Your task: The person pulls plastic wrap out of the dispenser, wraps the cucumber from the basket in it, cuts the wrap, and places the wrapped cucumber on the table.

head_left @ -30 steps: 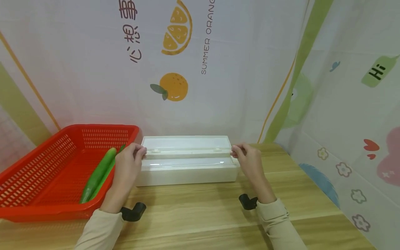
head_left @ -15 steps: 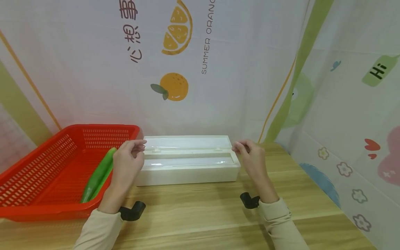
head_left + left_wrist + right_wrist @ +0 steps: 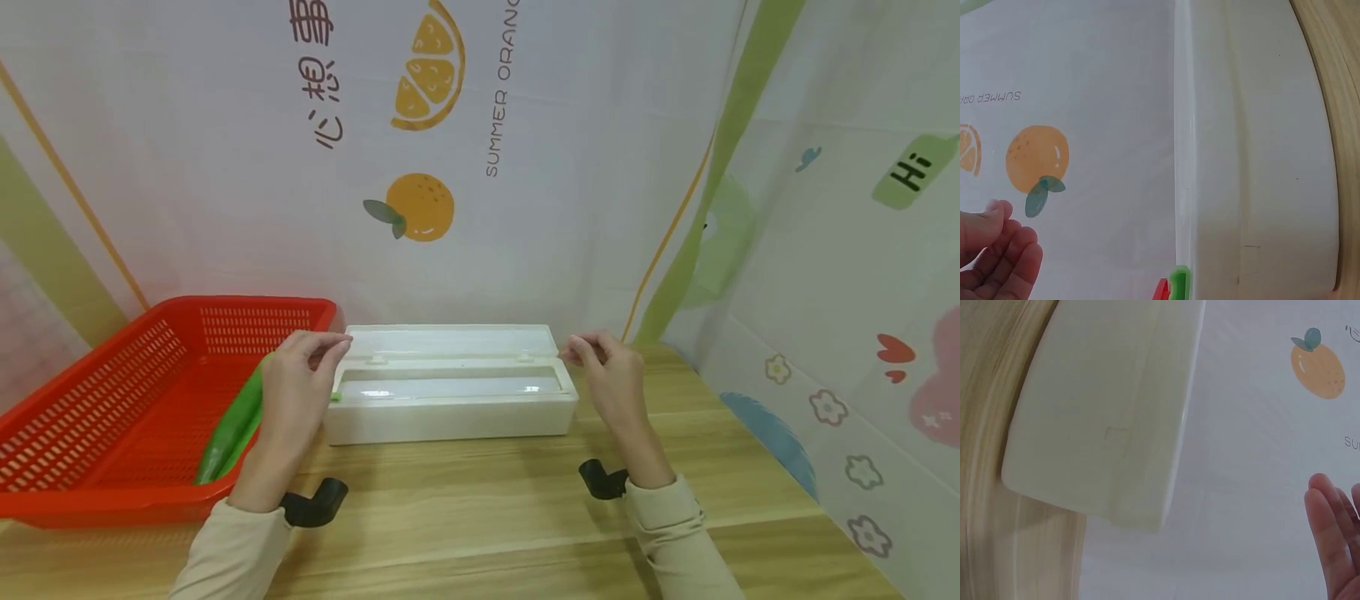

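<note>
A long white cling film box (image 3: 450, 421) stands on the table with its clear-topped lid (image 3: 450, 340) raised at the back. Inside its long slot lies a shiny pale roll (image 3: 450, 388). At the box's left end shows a small green slide cutter (image 3: 1179, 284). My left hand (image 3: 296, 387) is raised by the left end, thumb and forefinger tips together. By the right end my right hand (image 3: 613, 379) is held likewise, fingertips pinched. Both seem to hold the edge of the clear cling film, which is barely visible between them. In the right wrist view the thumb is hidden.
A red slotted basket (image 3: 135, 508) stands left of the box, holding a long green vegetable (image 3: 232, 425), partly behind my left arm. The box's back is close to the printed wall cloth (image 3: 480, 275). Bare wood table (image 3: 457, 517) lies in front.
Both hands have risen a little and moved outward from the box ends. My left thumb and forefinger, apart half a second ago, now meet. The green cutter has come into sight.
</note>
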A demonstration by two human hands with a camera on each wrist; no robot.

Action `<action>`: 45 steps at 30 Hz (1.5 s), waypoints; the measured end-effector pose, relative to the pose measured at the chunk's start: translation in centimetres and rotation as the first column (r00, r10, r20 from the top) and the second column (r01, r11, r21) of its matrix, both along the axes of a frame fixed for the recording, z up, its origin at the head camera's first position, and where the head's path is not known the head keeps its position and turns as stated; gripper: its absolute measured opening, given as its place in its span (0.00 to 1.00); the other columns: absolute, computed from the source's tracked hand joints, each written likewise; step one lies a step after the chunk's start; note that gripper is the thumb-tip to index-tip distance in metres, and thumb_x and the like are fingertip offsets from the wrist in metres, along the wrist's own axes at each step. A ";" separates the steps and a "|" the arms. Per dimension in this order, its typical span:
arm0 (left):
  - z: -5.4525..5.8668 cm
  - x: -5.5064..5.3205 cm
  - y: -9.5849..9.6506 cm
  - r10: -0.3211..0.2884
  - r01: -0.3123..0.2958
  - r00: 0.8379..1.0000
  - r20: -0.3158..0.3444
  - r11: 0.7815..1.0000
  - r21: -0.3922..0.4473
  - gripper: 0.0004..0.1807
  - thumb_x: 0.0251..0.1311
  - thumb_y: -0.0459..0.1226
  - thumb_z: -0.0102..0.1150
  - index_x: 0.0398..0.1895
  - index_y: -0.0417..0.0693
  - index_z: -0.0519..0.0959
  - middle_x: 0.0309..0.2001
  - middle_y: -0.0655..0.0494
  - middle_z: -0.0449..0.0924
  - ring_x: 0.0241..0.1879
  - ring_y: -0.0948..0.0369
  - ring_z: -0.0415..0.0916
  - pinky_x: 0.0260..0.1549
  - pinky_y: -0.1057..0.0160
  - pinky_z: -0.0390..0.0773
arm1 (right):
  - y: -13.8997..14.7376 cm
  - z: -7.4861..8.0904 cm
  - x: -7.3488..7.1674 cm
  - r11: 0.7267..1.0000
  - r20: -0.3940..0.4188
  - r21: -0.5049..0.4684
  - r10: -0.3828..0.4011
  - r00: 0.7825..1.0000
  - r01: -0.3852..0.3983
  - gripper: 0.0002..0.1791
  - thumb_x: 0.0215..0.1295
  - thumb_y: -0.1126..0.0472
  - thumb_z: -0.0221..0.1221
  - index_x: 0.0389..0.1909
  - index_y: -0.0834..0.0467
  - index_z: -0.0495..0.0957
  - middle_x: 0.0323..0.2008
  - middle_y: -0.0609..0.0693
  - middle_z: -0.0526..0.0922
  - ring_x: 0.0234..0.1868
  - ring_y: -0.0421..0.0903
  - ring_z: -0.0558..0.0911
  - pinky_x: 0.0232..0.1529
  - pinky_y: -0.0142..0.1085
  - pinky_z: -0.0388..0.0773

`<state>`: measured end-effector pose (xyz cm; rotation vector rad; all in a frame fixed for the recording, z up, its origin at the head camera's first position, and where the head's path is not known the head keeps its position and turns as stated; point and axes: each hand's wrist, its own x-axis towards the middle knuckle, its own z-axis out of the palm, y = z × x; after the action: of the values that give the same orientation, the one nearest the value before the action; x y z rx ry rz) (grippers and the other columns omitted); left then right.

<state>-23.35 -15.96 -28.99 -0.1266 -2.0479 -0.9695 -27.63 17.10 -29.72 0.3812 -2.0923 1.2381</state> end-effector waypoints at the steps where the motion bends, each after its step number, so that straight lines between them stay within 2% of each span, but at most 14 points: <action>1: 0.1 0.0 0.0 0.003 -0.003 1.000 -0.008 1.000 -0.001 0.06 0.56 0.30 0.61 0.35 0.34 0.82 0.32 0.42 0.80 0.30 0.51 0.78 0.31 0.90 0.61 | 0.0 0.0 0.0 1.000 -0.003 0.001 0.000 1.000 0.000 0.10 0.63 0.63 0.57 0.34 0.68 0.79 0.29 0.61 0.85 0.32 0.56 0.85 0.30 0.17 0.73; 9: 0.5 0.4 0.0 0.007 -0.007 1.000 -0.013 1.000 0.018 0.08 0.58 0.31 0.59 0.37 0.35 0.82 0.33 0.42 0.81 0.33 0.51 0.78 0.33 0.90 0.61 | 0.1 0.3 0.2 1.000 -0.054 0.006 0.002 0.999 -0.002 0.11 0.62 0.62 0.57 0.33 0.68 0.79 0.27 0.60 0.85 0.30 0.55 0.85 0.31 0.17 0.73; 16: 0.8 0.7 0.1 -0.010 0.011 1.000 -0.021 1.000 0.023 0.08 0.58 0.32 0.59 0.38 0.36 0.82 0.34 0.44 0.81 0.33 0.53 0.77 0.34 0.89 0.63 | 0.2 0.7 0.4 0.999 -0.059 -0.037 0.012 0.998 -0.014 0.11 0.62 0.62 0.58 0.33 0.68 0.80 0.28 0.61 0.85 0.30 0.54 0.85 0.33 0.19 0.75; 23: 1.1 1.0 0.1 -0.020 0.020 0.999 -0.027 0.999 0.026 0.09 0.59 0.32 0.58 0.40 0.36 0.82 0.36 0.45 0.81 0.34 0.54 0.78 0.35 0.88 0.64 | 0.4 1.1 0.7 0.997 -0.068 -0.072 0.019 0.998 -0.024 0.11 0.62 0.63 0.58 0.33 0.70 0.79 0.29 0.63 0.84 0.28 0.31 0.82 0.34 0.21 0.77; 25: 1.2 1.1 0.1 -0.022 0.023 0.999 -0.029 0.999 0.033 0.09 0.59 0.32 0.58 0.40 0.37 0.82 0.36 0.45 0.81 0.35 0.54 0.78 0.35 0.88 0.64 | 0.3 1.2 0.7 0.997 -0.079 -0.074 0.024 0.997 -0.030 0.11 0.62 0.63 0.58 0.33 0.70 0.79 0.29 0.64 0.84 0.28 0.28 0.81 0.34 0.21 0.77; 34: 1.8 1.6 0.2 -0.018 0.021 0.999 -0.048 0.998 0.062 0.10 0.60 0.34 0.58 0.41 0.38 0.82 0.38 0.46 0.82 0.36 0.59 0.76 0.36 0.88 0.66 | 0.3 1.8 1.2 0.997 -0.101 -0.074 0.025 0.995 -0.033 0.10 0.62 0.65 0.58 0.32 0.71 0.78 0.29 0.63 0.84 0.28 0.27 0.81 0.35 0.23 0.78; 39: 2.1 1.8 0.3 -0.013 0.018 0.997 -0.079 0.997 0.069 0.09 0.59 0.33 0.58 0.40 0.39 0.83 0.37 0.47 0.82 0.34 0.74 0.71 0.36 0.87 0.67 | 0.4 2.1 1.4 0.997 -0.107 -0.077 0.023 0.994 -0.031 0.10 0.62 0.65 0.57 0.33 0.71 0.78 0.29 0.63 0.84 0.28 0.27 0.81 0.36 0.23 0.78; 41: 2.3 1.9 0.3 -0.005 0.011 0.996 -0.091 0.997 0.072 0.08 0.58 0.33 0.59 0.39 0.38 0.83 0.37 0.47 0.83 0.33 0.77 0.69 0.36 0.87 0.67 | 0.4 2.3 1.5 0.997 -0.109 -0.076 0.019 0.994 -0.027 0.10 0.62 0.65 0.57 0.33 0.70 0.78 0.29 0.63 0.84 0.29 0.26 0.81 0.36 0.22 0.77; 43: 2.4 2.0 0.3 0.006 0.002 0.995 -0.098 0.997 0.072 0.08 0.58 0.32 0.59 0.39 0.38 0.83 0.37 0.46 0.83 0.33 0.74 0.71 0.36 0.87 0.67 | 0.4 2.4 1.6 0.996 -0.112 -0.080 0.020 0.994 -0.029 0.10 0.63 0.64 0.57 0.34 0.70 0.78 0.30 0.63 0.84 0.29 0.27 0.81 0.35 0.22 0.77; 45: 2.6 2.2 0.4 0.015 -0.008 0.995 -0.096 0.998 0.069 0.08 0.57 0.32 0.59 0.39 0.38 0.83 0.37 0.46 0.83 0.34 0.67 0.74 0.36 0.87 0.66 | 0.4 2.5 1.7 0.995 -0.116 -0.088 0.026 0.993 -0.036 0.11 0.63 0.64 0.57 0.34 0.71 0.78 0.30 0.63 0.84 0.29 0.27 0.81 0.36 0.23 0.78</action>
<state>-21.18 -15.56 -26.39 -0.1228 -1.9230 -1.0055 -25.93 17.53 -27.24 0.4346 -1.9334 1.2929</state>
